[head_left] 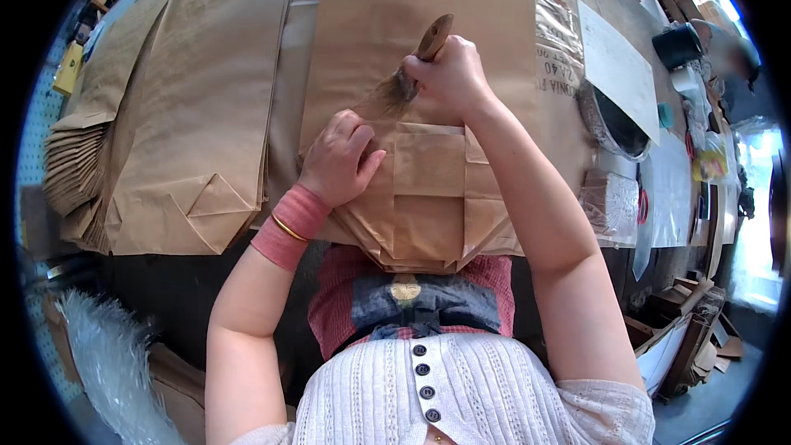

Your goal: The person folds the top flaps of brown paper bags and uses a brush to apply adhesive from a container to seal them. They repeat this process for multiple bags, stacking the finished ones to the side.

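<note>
A large brown paper bag (428,163) lies on the table before me, its folded bottom end toward my body. My right hand (451,74) is closed round a wide brush with a wooden handle (435,35). The brush's pale bristles (387,97) are against the paper, just beyond the folded end. My left hand (339,156) rests on the bag's left side near the bristles, its fingers bent and the thumb apart. Whether its fingertips pinch the paper is hard to see.
A stack of brown paper bags (194,115) lies at the left, with fanned folded ends (76,165) beside it. On the right are a white sheet (618,66) over a dark-lined container (606,119), a plastic-wrapped block (610,202) and red-handled scissors (643,206). A dark pot (677,45) stands farther right.
</note>
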Demonstrator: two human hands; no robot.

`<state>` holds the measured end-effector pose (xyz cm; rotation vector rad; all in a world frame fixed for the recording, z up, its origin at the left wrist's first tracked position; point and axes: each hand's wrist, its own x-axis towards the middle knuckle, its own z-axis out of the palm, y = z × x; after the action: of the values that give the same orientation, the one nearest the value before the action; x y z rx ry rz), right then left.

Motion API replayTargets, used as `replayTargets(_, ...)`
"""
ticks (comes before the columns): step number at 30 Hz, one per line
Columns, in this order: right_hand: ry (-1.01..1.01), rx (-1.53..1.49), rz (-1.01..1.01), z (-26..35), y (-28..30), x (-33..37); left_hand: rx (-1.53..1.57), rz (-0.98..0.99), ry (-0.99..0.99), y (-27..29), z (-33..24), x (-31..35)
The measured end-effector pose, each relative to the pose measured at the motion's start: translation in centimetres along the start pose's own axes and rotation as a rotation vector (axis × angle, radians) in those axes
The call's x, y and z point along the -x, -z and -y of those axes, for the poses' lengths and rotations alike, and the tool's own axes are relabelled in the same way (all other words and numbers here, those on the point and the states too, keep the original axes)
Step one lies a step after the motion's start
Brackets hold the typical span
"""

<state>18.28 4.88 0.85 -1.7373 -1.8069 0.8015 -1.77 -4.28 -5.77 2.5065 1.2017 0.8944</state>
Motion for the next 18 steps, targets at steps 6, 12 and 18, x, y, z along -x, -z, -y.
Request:
replayTargets(6, 0.304, -0.332, -0.124, -2.8, 8.3, 9.3, -0.057, 0.004, -0.006, -0.4, -0.2, -0.4)
replayTargets(12, 0.334, 0.508, -0.448, -16.1, 18.4, 18.8, -0.092, 0.003, -0.022, -0.9, -0.2, 0.2)
replayTargets(18, 0.422, 1.02, -0.241, -18.1, 21.2, 20.8, -0.119, 0.209, 0.081, 1.0, -0.2, -1.3)
